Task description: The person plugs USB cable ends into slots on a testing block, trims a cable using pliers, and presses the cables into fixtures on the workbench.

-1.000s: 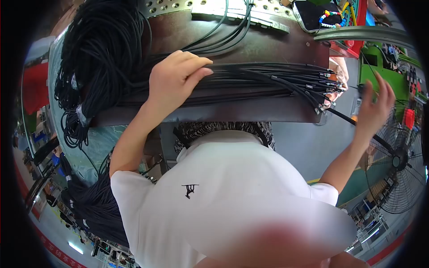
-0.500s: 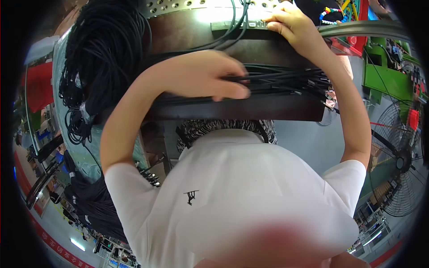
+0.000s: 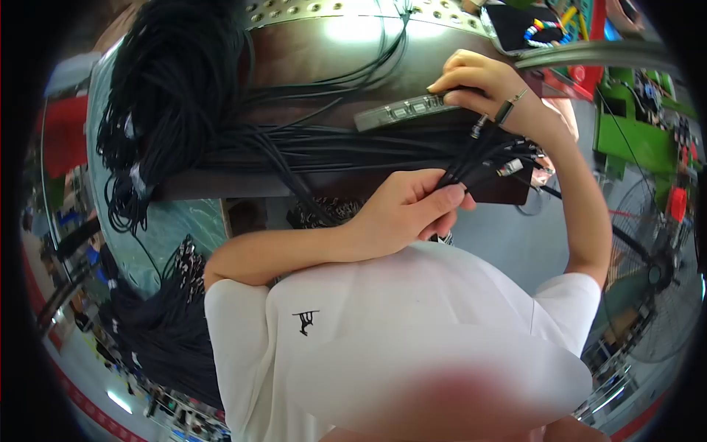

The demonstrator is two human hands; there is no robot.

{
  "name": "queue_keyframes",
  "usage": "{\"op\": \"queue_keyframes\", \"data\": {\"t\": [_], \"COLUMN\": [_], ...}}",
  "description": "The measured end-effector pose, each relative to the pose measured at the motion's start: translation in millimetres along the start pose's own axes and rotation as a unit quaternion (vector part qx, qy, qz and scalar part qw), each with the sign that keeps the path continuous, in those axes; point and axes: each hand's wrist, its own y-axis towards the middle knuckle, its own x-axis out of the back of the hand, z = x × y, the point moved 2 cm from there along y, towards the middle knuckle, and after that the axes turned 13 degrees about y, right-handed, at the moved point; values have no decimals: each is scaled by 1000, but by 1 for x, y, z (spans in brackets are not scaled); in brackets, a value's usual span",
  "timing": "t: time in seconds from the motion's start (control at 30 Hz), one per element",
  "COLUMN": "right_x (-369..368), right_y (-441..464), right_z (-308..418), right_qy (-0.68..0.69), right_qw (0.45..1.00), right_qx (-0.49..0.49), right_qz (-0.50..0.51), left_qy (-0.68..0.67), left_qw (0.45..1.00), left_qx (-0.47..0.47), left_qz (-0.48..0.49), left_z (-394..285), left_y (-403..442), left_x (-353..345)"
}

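Note:
My left hand is closed around a bundle of black cables, just over the near edge of the brown table. The cables' metal-tipped ends fan out up and to the right; a whitish connector shows among them. My right hand grips the right end of a grey slotted bar, which lies tilted above the cables. A cable end with a thin metal tip crosses in front of my right hand; I cannot tell whether the fingers touch it. More black cables lie lengthwise along the table.
A large heap of black cable hangs at the left. Behind the brown tabletop runs a perforated metal strip. A beaded ring lies at the back right. A fan stands at the right.
My left hand has come toward my body and closed on several cables, lifting their ends. My right hand has drawn the slotted bar nearer and tilted it.

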Motion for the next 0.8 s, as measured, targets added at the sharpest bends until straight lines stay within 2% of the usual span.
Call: {"op": "queue_keyframes", "data": {"t": [0.03,0.07,0.1,0.17,0.23,0.3,0.37,0.4,0.43,0.53,0.57,0.6,0.67,0.7,0.77,0.8], "right_x": [-1,3,8,9,-34,-56,-64,-66,-66,-68,-71,-75,-82,-86,-91,-92], "right_y": [-6,-16,-29,-74,-75,-53,-44,-43,-40,-26,-21,-17,-7,-3,2,5], "right_z": [5,12,20,9,28,55,48,43,39,33,34,36,41,43,43,41], "right_qy": [13,76,137,102,-108,-354,-339,-345,-347,-355,-353,-300,-198,-196,-72,-93], "right_qw": [999,981,943,870,895,883,883,882,881,879,881,903,933,934,948,951], "right_qx": [-1,-43,-88,-87,72,160,190,173,175,164,168,144,99,102,112,113], "right_qz": [-51,-172,-289,-474,-427,-262,-264,-271,-269,-272,-268,-272,-283,-282,-290,-272], "left_qy": [-3,4,8,-1,-7,-5,3,4,104,128,28,23,-117,-117,-59,-53], "left_qw": [1000,998,992,988,986,988,991,992,958,907,937,936,980,979,988,988], "left_qx": [-5,-30,-55,-75,-71,-63,-31,-31,-156,-293,-270,-270,-145,-147,-104,-106], "left_qz": [-10,-64,-115,-137,-148,-138,-127,-122,-217,-276,-219,-225,-71,-75,-102,-97], "left_z": [7,11,14,14,15,19,18,24,28,3,-5,-14,-21,-18,-4,2], "left_y": [-3,-6,-8,-9,-7,-3,-5,-5,-6,-42,-60,-72,-83,-81,-65,-59], "left_x": [3,7,11,14,17,18,17,17,21,26,25,27,26,26,25,25]}}
